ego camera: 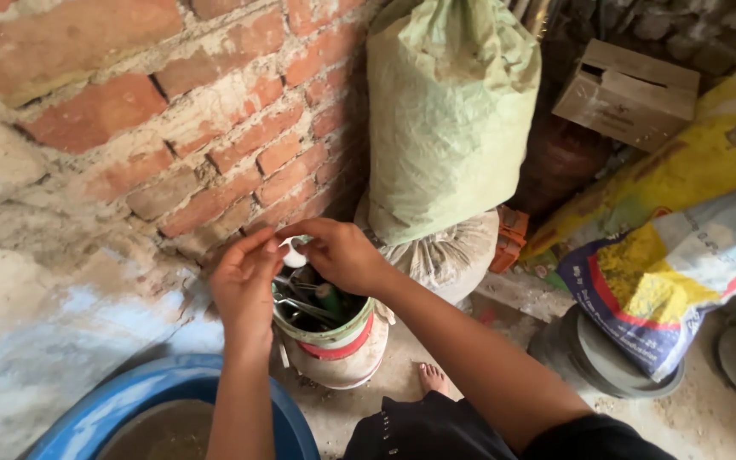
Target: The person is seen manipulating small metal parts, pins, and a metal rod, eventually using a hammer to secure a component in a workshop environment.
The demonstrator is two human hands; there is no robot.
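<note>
brick wall [172,128] with rough mortar across the left and top of view. tall pale green woven sack [449,111], full and tied at the top, upright against the wall on a rounder grey sack [457,255]. yellow, red and blue printed bag [683,273] slumped at right over a dark round pan [594,366]. blue tub [121,405] at lower left, rim in view, muddy brownish water inside. brown cardboard box [628,94] tilted at upper right, flap open, contents hidden. white bucket [342,349] with a red band on the dirt floor just right of the tub, below both hands; inside, metal tools and a green-handled piece standing on end, crowded, kinds hard to tell. bare foot [432,379] on the floor just beside the bucket. left hand [244,281] raised over the bucket's rim, fingers curled, tips closed on a small white roll [293,252]. right hand [342,254] opposite, thumb and forefinger pinched on the same roll from the other side. roll held in the air between both hands, directly above the bucket's open mouth, near the wall.
</note>
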